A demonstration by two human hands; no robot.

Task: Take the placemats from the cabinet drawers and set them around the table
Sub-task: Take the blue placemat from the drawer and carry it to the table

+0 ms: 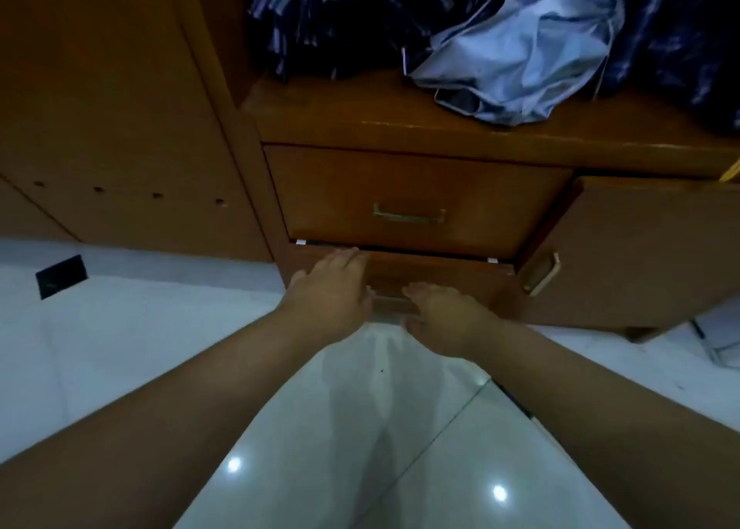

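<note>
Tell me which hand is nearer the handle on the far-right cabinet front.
Right. The right hand is at the lower drawer, just left of and below that handle. The left hand lies farther left, fingers at the drawer's top edge.

A: What's on the wooden shelf (360,128) above the left hand (332,292)?
B: Dark striped cloth (320,19) meets it at the back. Crumpled pale-blue cloth (520,55) lies farther right, above the right hand (448,316), near the front edge.
</note>
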